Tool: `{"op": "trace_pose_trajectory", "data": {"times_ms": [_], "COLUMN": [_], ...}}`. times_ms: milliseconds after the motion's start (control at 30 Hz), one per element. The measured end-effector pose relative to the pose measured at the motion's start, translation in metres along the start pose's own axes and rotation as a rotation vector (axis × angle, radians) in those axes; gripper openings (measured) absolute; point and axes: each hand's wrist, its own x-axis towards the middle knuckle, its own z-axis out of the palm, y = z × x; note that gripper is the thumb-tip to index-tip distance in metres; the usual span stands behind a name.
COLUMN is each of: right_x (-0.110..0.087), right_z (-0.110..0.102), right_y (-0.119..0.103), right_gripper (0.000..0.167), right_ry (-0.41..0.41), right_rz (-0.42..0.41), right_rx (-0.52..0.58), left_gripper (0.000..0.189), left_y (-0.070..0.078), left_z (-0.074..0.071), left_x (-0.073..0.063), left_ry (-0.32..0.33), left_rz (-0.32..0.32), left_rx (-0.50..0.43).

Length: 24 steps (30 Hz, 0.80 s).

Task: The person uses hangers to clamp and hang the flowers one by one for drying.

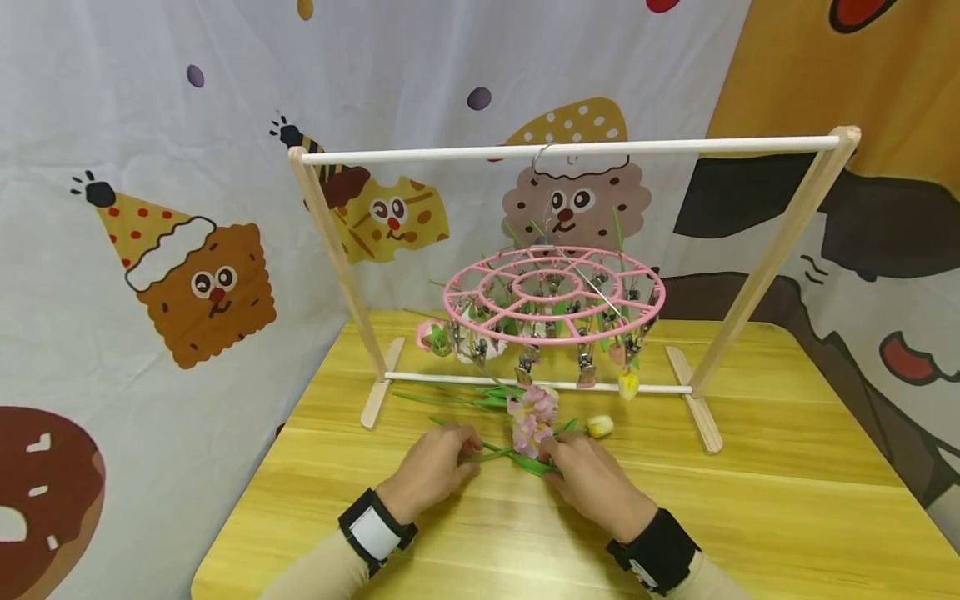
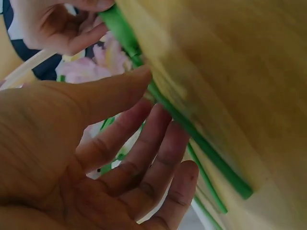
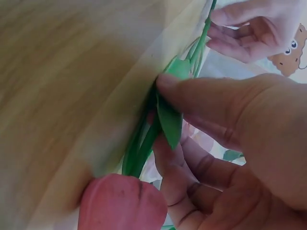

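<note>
Low over the tabletop (image 1: 787, 500), in front of the pink ring (image 1: 555, 340), the red tulip (image 3: 122, 203) lies with its stem (image 2: 211, 155) running sideways. My right hand (image 1: 592, 479) pinches it by the leaf (image 3: 170, 122), just behind the head; my left hand (image 1: 438, 468) holds the stem farther along, thumb on one side and fingers on the other, how firmly I cannot tell. I judge the step in hand to be getting this flower up cleanly. My right pinch should take in the stem as well as the leaf, which may fold or slip. Both hands should rise level, so nothing bends. The lilac flower (image 1: 534, 417) sits beside my right fingertips and other stems (image 2: 206, 176) run close by, so I should part them gently.
</note>
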Motion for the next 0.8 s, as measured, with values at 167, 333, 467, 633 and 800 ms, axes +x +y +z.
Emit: {"op": "trace_pose_trajectory", "data": {"times_ms": [167, 333, 467, 633, 800], "right_x": [-0.001, -0.006, -0.011, -0.016, -0.020], "right_z": [-0.001, -0.010, -0.020, -0.032, -0.040], "right_y": [0.003, 0.007, 0.012, 0.018, 0.022], "right_gripper": [0.028, 0.031, 0.031, 0.036, 0.040], "right_ry": [0.007, -0.018, -0.033, -0.028, -0.014], "right_rz": [-0.005, -0.009, -0.008, -0.001, 0.016], "right_rx": [-0.031, -0.066, -0.064, -0.073, -0.080], "left_gripper": [0.015, 0.013, 0.015, 0.012, 0.005], "left_y": [-0.004, -0.006, -0.009, -0.013, -0.014], "left_z": [0.005, 0.002, 0.000, 0.001, -0.005], "left_x": [0.005, 0.013, 0.018, 0.020, 0.014], "left_ry": [0.025, 0.111, 0.134, 0.135, 0.046], "left_rz": [0.073, 0.088, 0.091, 0.106, 0.025], "left_rx": [0.077, 0.071, 0.072, 0.080, -0.071]}}
